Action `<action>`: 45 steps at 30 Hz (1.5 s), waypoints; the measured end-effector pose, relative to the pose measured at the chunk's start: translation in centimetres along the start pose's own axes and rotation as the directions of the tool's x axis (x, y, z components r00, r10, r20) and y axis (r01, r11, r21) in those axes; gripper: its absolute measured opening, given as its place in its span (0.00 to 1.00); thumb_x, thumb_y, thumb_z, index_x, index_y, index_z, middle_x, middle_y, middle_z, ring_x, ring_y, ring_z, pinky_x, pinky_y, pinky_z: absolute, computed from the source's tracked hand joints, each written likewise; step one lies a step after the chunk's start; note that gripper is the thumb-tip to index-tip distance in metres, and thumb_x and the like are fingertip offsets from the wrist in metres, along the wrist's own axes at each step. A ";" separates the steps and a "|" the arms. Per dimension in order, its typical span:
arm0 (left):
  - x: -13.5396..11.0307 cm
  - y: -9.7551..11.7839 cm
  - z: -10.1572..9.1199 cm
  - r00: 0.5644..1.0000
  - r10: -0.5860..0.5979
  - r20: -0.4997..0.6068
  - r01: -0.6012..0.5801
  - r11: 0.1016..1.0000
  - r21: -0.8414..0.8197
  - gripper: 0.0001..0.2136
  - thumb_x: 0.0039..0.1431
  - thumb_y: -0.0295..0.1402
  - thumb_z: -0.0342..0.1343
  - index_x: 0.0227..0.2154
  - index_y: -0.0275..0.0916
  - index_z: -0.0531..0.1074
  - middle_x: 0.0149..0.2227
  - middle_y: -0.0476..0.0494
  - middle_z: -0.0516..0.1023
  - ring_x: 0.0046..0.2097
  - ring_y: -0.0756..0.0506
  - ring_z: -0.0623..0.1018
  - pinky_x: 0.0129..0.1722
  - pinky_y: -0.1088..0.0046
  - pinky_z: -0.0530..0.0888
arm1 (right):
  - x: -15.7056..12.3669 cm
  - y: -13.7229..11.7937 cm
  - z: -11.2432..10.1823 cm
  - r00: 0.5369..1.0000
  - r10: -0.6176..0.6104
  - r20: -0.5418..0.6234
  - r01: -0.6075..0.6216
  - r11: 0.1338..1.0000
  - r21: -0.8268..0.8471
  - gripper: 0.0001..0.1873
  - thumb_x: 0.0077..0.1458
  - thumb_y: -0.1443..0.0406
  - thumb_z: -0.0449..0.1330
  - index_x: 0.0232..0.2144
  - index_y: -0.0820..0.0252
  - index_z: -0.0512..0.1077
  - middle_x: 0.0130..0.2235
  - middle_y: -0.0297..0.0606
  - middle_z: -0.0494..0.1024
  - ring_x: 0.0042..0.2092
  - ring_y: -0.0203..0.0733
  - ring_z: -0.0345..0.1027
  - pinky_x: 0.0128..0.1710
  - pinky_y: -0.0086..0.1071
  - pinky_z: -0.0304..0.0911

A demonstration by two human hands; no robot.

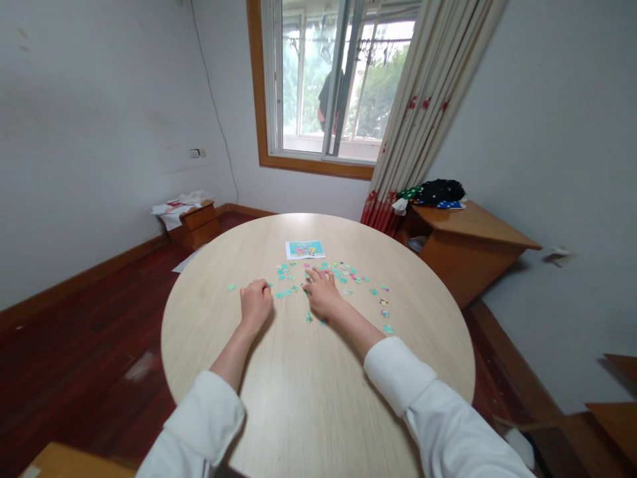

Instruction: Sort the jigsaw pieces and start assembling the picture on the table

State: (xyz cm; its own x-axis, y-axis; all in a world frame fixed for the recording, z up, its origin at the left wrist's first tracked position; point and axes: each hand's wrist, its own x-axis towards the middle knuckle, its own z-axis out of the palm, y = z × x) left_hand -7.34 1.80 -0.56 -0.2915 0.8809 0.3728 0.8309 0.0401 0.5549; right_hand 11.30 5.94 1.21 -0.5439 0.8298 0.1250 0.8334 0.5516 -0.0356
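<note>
"Where is that short row of flat, turquoise, knob-edged jigsaw pieces [287, 293]?"

"On the round, pale wood-grain desk [298, 411], between the bare left hand [257, 307] and the bare right hand [323, 292]. Its long axis runs roughly crosswise, the right end a little farther from the person."

"Which hand is nearer?"

"Hard to call; each is just beside one end. The right fingers are spread and bent downward; I can't tell whether a tip presses a piece."

"And the left?"

"Curled into a loose fist. Its palm is hidden, so I can't say if anything is inside."

"Farther out?"

"A loose multicoloured scatter of pieces [354, 277] spreads beyond the right hand and to its right. Past the row lies a rectangular turquoise picture sheet [305, 250]."
</note>
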 end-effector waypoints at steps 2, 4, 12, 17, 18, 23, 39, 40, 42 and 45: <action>0.0 -0.1 0.0 1.000 0.005 -0.005 -0.005 1.000 0.000 0.11 0.52 0.24 0.43 0.21 0.38 0.68 0.29 0.44 0.77 0.34 0.45 0.74 0.38 0.68 0.61 | -1.0 -0.4 0.1 0.999 -0.048 -0.007 0.048 0.999 -0.014 0.17 0.55 0.70 0.51 0.43 0.59 0.76 0.63 0.45 0.58 0.64 0.52 0.43 0.60 0.52 0.34; -0.1 -0.1 0.0 1.000 0.007 -0.006 -0.007 1.000 -0.003 0.10 0.52 0.24 0.43 0.21 0.39 0.68 0.29 0.44 0.77 0.34 0.45 0.74 0.38 0.69 0.61 | -1.8 -0.7 0.2 0.995 -0.093 -0.023 0.093 0.995 -0.025 0.16 0.57 0.68 0.51 0.43 0.59 0.76 0.63 0.45 0.58 0.64 0.51 0.43 0.60 0.51 0.33; -0.2 0.0 0.0 1.000 0.000 0.013 0.000 1.000 0.026 0.11 0.53 0.25 0.43 0.22 0.39 0.69 0.30 0.42 0.78 0.35 0.44 0.74 0.38 0.68 0.61 | -1.0 -1.1 0.2 1.000 -0.006 -0.007 0.006 1.000 0.003 0.18 0.57 0.70 0.49 0.46 0.57 0.74 0.62 0.47 0.59 0.64 0.51 0.46 0.59 0.52 0.36; -0.2 -0.3 0.2 1.000 0.021 0.016 -0.021 1.000 0.015 0.11 0.53 0.26 0.43 0.22 0.38 0.69 0.30 0.42 0.78 0.36 0.44 0.74 0.38 0.67 0.61 | -1.2 -2.4 0.3 0.994 -0.099 -0.047 0.102 0.994 0.050 0.16 0.59 0.68 0.49 0.41 0.61 0.76 0.61 0.47 0.62 0.63 0.52 0.48 0.59 0.51 0.38; -0.2 -0.3 0.2 1.000 0.023 0.013 -0.023 1.000 0.009 0.11 0.53 0.26 0.43 0.22 0.38 0.69 0.30 0.42 0.78 0.36 0.44 0.74 0.39 0.67 0.61 | -1.8 -2.6 0.4 0.991 -0.121 -0.059 0.125 0.990 0.058 0.16 0.59 0.69 0.49 0.41 0.61 0.76 0.60 0.47 0.63 0.63 0.51 0.48 0.59 0.51 0.38; 0.0 -0.3 0.0 1.000 0.017 -0.020 -0.018 0.999 -0.049 0.11 0.52 0.26 0.43 0.21 0.39 0.68 0.29 0.43 0.77 0.35 0.44 0.74 0.39 0.67 0.62 | -6.1 -2.2 0.3 0.984 -0.152 -0.097 0.164 0.978 0.126 0.14 0.57 0.72 0.51 0.39 0.59 0.76 0.56 0.45 0.68 0.61 0.47 0.52 0.59 0.50 0.40; 1.2 -2.0 -1.5 0.953 -0.266 -0.142 0.187 0.891 -0.413 0.09 0.43 0.25 0.42 0.15 0.41 0.63 0.16 0.51 0.66 0.24 0.48 0.69 0.28 0.73 0.64 | -1.2 -3.8 -0.4 0.998 -0.042 0.039 0.040 0.997 0.061 0.19 0.60 0.68 0.45 0.46 0.63 0.73 0.63 0.49 0.58 0.64 0.53 0.45 0.61 0.52 0.36; 1.2 -2.0 -1.5 0.954 -0.265 -0.142 0.182 0.886 -0.426 0.09 0.43 0.25 0.42 0.14 0.41 0.63 0.16 0.51 0.66 0.25 0.48 0.69 0.28 0.73 0.64 | -1.9 -3.8 -0.5 0.998 -0.049 0.039 0.047 0.997 0.060 0.19 0.60 0.68 0.46 0.45 0.63 0.74 0.63 0.48 0.58 0.64 0.52 0.45 0.61 0.52 0.36; 1.3 -2.1 -1.5 0.956 -0.254 -0.147 0.164 0.877 -0.452 0.08 0.42 0.26 0.42 0.15 0.41 0.64 0.17 0.50 0.67 0.25 0.48 0.69 0.28 0.73 0.64 | -3.8 -3.7 -0.8 0.997 -0.064 0.052 0.061 0.996 0.066 0.18 0.59 0.69 0.47 0.43 0.63 0.75 0.62 0.47 0.60 0.64 0.52 0.46 0.61 0.53 0.36; 1.6 -2.2 -1.5 0.952 -0.265 -0.153 0.158 0.855 -0.495 0.08 0.42 0.27 0.43 0.14 0.40 0.64 0.17 0.50 0.67 0.25 0.48 0.68 0.28 0.73 0.64 | -6.6 -3.5 -1.6 0.995 -0.076 0.065 0.071 0.994 0.080 0.17 0.58 0.70 0.48 0.40 0.63 0.76 0.60 0.46 0.64 0.63 0.51 0.47 0.62 0.52 0.35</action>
State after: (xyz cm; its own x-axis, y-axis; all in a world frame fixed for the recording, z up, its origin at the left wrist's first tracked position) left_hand -10.37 2.43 -0.09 -0.5698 0.7561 0.3219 0.4297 -0.0597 0.9010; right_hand 12.08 -1.62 2.09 -0.6107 0.7894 0.0630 0.7824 0.6138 -0.1054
